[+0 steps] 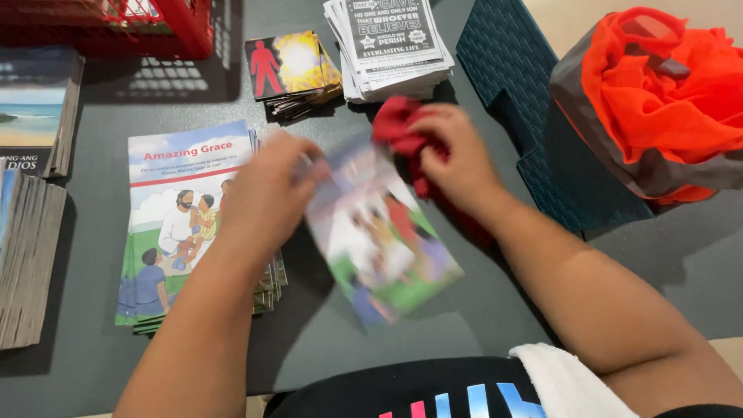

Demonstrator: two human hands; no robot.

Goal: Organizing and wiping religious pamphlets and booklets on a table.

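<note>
A person's left hand (pixel 267 193) grips the top edge of a motion-blurred illustrated booklet (pixel 379 232), fingers closed on it, lifting it just right of a stack of like booklets (pixel 190 224) at the middle of the dark grey table (pixel 480 310). The right hand (pixel 457 159) is closed around a red cloth (pixel 398 128) beside the booklet's upper corner. Small picture cards (pixel 292 68) and black-and-white leaflets (pixel 391 42) lie along the table's far edge; an orange mesh bag (pixel 658 101) sits at its right edge.
</note>
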